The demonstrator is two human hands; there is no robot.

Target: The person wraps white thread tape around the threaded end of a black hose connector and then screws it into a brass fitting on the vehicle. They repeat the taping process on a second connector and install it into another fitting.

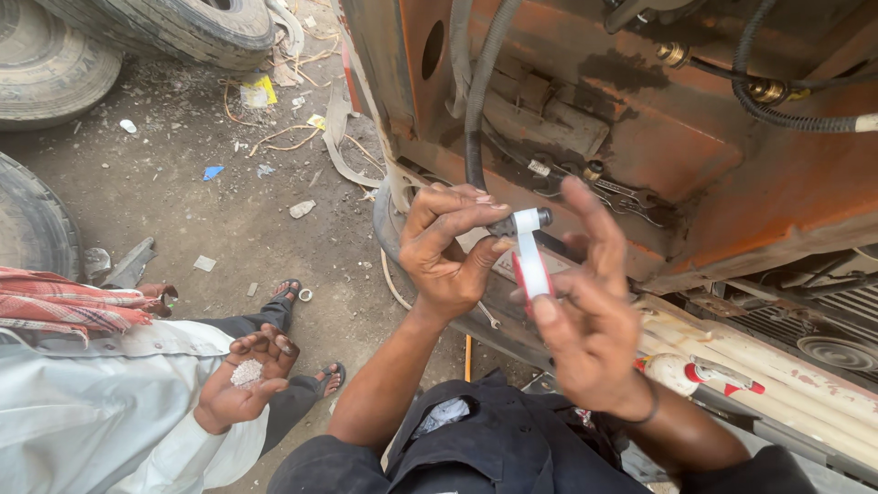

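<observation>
My left hand (446, 247) pinches the metal end fitting (526, 220) of a black hose (475, 110) that hangs down from the rusty orange vehicle body (658, 155). White sealing tape (530, 261) runs from the fitting down to a small red roll held in my right hand (585, 320). The right hand's fingers are spread, with the thumb and forefinger pressing the roll. Both hands are close together in front of the orange panel.
Another person in pale clothes sits at the lower left, an open palm (245, 373) cupping small white grains. Worn tyres (55, 64) lie at the upper left on dirt ground littered with scraps. Spanners (604, 187) rest on the orange ledge. Pale pipes (777, 366) lie at the right.
</observation>
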